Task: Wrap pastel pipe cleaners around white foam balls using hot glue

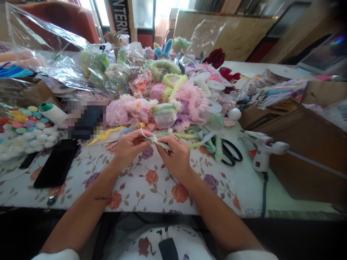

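Note:
Close together over the flowered tablecloth [151, 195], both my hands grip one small, pale green craft piece [154, 138]. A short string of white pearl beads [142, 130] rises from it by the fingers of my left hand [132, 146]. My right hand [175, 153] pinches the other end, a pale green strip partly covered by its fingers. Pale green and yellow ribbons [195, 136] lie just beyond my hands. Black-handled scissors [231, 153] rest to the right, their blades hidden under green fabric scraps [217, 146].
A white glue gun [261, 150] with its stick stands beside a cardboard box [306, 155] at right. Pink and pastel trims [162, 97] are heaped behind my hands. At left lie a black phone [56, 162] and a bag of coloured pompoms [29, 133].

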{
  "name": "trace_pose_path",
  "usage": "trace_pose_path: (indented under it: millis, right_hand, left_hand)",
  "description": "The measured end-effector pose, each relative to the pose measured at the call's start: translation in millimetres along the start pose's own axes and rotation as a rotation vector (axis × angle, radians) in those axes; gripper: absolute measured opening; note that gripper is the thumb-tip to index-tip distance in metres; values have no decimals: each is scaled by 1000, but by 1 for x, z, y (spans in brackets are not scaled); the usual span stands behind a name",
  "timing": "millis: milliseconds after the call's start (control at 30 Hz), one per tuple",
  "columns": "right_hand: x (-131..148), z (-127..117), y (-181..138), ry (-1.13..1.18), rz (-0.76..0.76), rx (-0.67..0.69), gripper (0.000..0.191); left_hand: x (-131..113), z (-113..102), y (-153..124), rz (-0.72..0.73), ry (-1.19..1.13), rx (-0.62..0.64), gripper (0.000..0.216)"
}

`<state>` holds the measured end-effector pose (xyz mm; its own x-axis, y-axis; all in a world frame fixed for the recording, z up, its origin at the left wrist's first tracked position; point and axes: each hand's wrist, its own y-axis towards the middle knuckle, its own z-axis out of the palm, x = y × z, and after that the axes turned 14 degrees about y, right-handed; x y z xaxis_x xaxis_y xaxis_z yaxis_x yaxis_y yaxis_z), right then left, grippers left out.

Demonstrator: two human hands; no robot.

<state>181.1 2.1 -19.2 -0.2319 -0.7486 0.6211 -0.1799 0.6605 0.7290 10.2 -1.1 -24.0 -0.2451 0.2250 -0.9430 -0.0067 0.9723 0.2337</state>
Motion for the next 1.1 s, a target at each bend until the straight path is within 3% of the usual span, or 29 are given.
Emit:
trace_pose_path:
  millis: [267, 533, 667, 833, 933, 1100]
  right_hand:
    - [0, 0, 3, 82, 57, -29, 9]
    - [3, -9, 12, 425, 553, 6, 25]
    - [4, -11, 14, 498, 657, 20, 30]
    - [4, -9, 12, 389, 531, -10, 26]
    - [3, -5, 8, 294, 362, -33, 20]
    - [-2, 4, -1, 147, 52, -45, 10]
  left_hand:
    - [-4, -6, 1, 112, 119, 67, 17]
    - [-4, -5, 0, 96, 67, 78, 14]
    - [-3, -6, -1, 38, -50, 137, 17]
    - [-1, -6, -2, -43, -217, 165, 26]
    - [-1, -3, -2, -41, -219, 172, 29]
    - [0, 0, -1, 41, -186, 84, 17]
